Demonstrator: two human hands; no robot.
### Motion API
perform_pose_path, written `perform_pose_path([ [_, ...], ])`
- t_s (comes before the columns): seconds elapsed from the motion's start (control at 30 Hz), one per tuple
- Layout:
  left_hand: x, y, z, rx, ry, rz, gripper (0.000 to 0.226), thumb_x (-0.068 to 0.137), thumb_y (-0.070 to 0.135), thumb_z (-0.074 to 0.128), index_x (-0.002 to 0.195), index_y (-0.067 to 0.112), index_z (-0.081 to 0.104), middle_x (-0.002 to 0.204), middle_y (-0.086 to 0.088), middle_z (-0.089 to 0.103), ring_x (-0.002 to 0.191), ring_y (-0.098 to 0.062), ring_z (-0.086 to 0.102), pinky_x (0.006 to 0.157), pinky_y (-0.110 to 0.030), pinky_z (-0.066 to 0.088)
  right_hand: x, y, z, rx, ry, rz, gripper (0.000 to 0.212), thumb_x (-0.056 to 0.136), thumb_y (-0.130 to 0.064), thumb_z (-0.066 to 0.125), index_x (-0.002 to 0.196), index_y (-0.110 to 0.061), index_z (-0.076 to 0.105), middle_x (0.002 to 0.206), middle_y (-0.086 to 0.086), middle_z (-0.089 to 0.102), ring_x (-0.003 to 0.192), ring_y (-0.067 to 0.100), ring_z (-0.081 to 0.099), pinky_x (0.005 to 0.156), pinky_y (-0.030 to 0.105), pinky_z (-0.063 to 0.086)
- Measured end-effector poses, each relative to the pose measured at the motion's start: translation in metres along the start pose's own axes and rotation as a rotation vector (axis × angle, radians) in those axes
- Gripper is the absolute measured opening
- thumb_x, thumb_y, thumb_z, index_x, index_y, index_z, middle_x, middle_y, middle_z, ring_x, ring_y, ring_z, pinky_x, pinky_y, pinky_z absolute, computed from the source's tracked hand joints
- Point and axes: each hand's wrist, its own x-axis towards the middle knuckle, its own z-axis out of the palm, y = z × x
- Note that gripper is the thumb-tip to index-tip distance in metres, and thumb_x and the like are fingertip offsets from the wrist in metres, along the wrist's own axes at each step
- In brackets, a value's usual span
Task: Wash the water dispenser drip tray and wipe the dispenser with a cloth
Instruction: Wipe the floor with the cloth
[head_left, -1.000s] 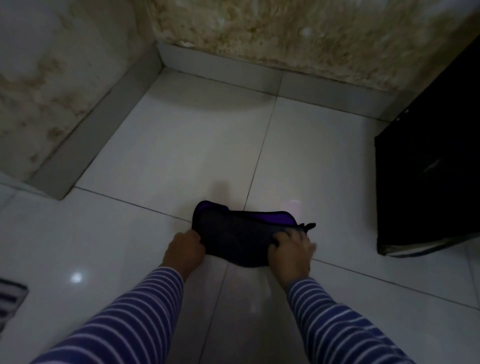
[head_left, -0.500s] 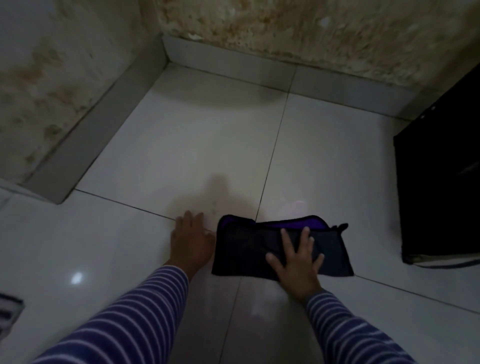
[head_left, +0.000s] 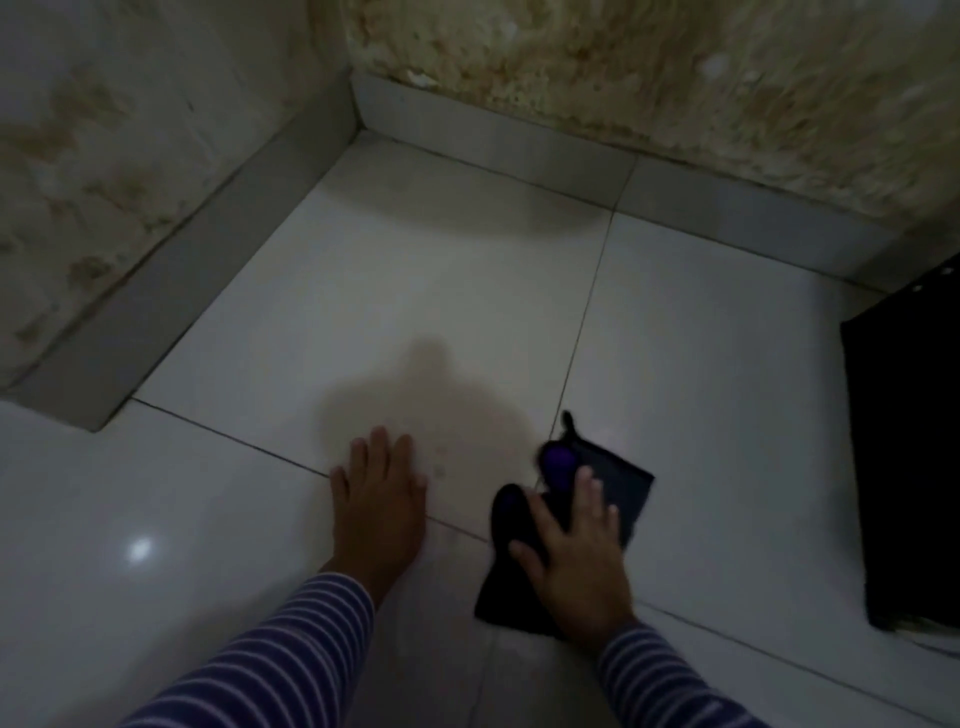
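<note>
A dark cloth (head_left: 626, 486) with a purple inner side lies bunched on the white tiled floor (head_left: 415, 291). My right hand (head_left: 576, 551) presses down on it with fingers spread, and a fold of cloth is pushed up between thumb and forefinger. To the left of the cloth and apart from it, my left hand (head_left: 379, 493) rests flat on the bare tile, holding nothing. Both sleeves are blue with white stripes. No drip tray is in view.
A tall black object (head_left: 909, 441) stands on the floor at the right edge, close to the cloth. Stained walls with a grey skirting (head_left: 171, 291) meet in a corner at the back left. The light is dim.
My right hand has slid the cloth rightward and turned it, so it went from spread wide to bunched. My left hand let go of the cloth and now lies flat on the tile.
</note>
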Motion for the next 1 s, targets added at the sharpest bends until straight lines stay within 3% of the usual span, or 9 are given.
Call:
perform_pose_path([
  [0.1, 0.0, 0.004, 0.005, -0.008, 0.007, -0.021, 0.054, 0.097, 0.036, 0.032, 0.148, 0.018, 0.029, 0.158, -0.014, 0.019, 0.144, -0.036, 0.018, 0.111, -0.056, 0.016, 0.051, -0.004, -0.01, 0.064, -0.033, 0.092, 0.074, 0.085, -0.074, 0.013, 0.15, -0.04, 0.005, 0.158, 0.018, -0.015, 0.146, 0.036, -0.014, 0.116, 0.051, -0.007],
  [0.23, 0.005, -0.002, 0.003, 0.011, 0.055, 0.015, 0.056, 0.091, 0.039, 0.029, 0.137, 0.015, 0.049, 0.147, -0.018, 0.042, 0.132, -0.041, 0.041, 0.102, -0.057, 0.034, 0.075, -0.064, -0.016, 0.138, -0.03, -0.135, 0.069, 0.094, -0.06, 0.024, 0.152, -0.026, 0.006, 0.161, 0.01, 0.004, 0.148, 0.029, 0.002, 0.117, 0.045, -0.006],
  [0.33, 0.014, -0.009, -0.005, -0.012, 0.094, 0.005, 0.055, 0.085, 0.039, 0.032, 0.129, 0.017, 0.057, 0.138, -0.016, 0.053, 0.118, -0.04, 0.053, 0.094, -0.053, 0.039, 0.038, -0.076, -0.008, 0.109, -0.028, -0.296, 0.062, 0.091, -0.047, 0.041, 0.142, -0.013, 0.041, 0.147, 0.005, 0.044, 0.134, 0.025, 0.045, 0.112, 0.044, 0.03],
  [0.4, 0.023, -0.01, -0.01, -0.015, 0.117, -0.028, 0.053, 0.086, 0.036, 0.034, 0.132, 0.018, 0.053, 0.142, -0.014, 0.049, 0.119, -0.038, 0.05, 0.095, -0.052, 0.037, 0.021, -0.058, -0.008, 0.064, -0.028, -0.279, 0.056, 0.093, -0.049, 0.033, 0.129, -0.015, 0.058, 0.138, 0.01, 0.054, 0.122, 0.029, 0.057, 0.1, 0.046, 0.044],
  [0.53, 0.028, -0.009, -0.01, 0.014, 0.144, -0.015, 0.057, 0.087, 0.036, 0.029, 0.132, 0.012, 0.053, 0.143, -0.017, 0.048, 0.127, -0.037, 0.048, 0.101, -0.053, 0.036, 0.055, -0.024, -0.021, 0.062, 0.032, 0.013, 0.074, 0.09, -0.065, 0.009, 0.135, -0.026, 0.053, 0.15, 0.03, 0.027, 0.136, 0.049, 0.031, 0.106, 0.06, 0.03],
  [0.67, 0.032, -0.012, -0.008, -0.093, 0.183, 0.004, 0.061, 0.09, 0.037, 0.021, 0.136, 0.008, 0.049, 0.146, -0.016, 0.043, 0.135, -0.036, 0.039, 0.109, -0.052, 0.027, 0.114, -0.052, -0.026, 0.066, 0.02, 0.001, 0.07, 0.091, -0.066, 0.016, 0.151, -0.028, 0.021, 0.161, 0.015, 0.0, 0.147, 0.035, -0.001, 0.117, 0.05, 0.0],
  [0.73, 0.033, -0.013, -0.007, -0.172, 0.22, 0.022, 0.061, 0.091, 0.036, 0.021, 0.135, 0.005, 0.05, 0.144, -0.018, 0.045, 0.135, -0.037, 0.039, 0.11, -0.053, 0.026, 0.119, -0.085, -0.023, 0.074, 0.02, -0.121, 0.065, 0.095, -0.056, 0.025, 0.15, -0.021, 0.024, 0.161, 0.012, 0.008, 0.148, 0.032, 0.006, 0.118, 0.049, 0.003],
  [0.87, 0.032, -0.015, -0.007, -0.17, 0.198, 0.035, 0.063, 0.09, 0.039, 0.019, 0.138, 0.007, 0.045, 0.147, -0.018, 0.04, 0.138, -0.037, 0.033, 0.111, -0.053, 0.023, 0.063, -0.102, -0.01, 0.058, -0.031, -0.339, 0.054, 0.088, -0.044, 0.038, 0.131, -0.017, 0.056, 0.143, 0.007, 0.049, 0.13, 0.029, 0.049, 0.109, 0.048, 0.033],
  [1.0, 0.036, -0.012, -0.006, -0.017, 0.103, 0.017, 0.068, 0.089, 0.047, 0.014, 0.145, 0.016, 0.036, 0.155, -0.012, 0.027, 0.143, -0.033, 0.024, 0.113, -0.051, 0.018, 0.053, -0.045, -0.01, 0.04, 0.012, -0.239, 0.058, 0.096, -0.048, 0.026, 0.127, -0.013, 0.06, 0.14, 0.013, 0.052, 0.125, 0.038, 0.052, 0.108, 0.048, 0.029],
])
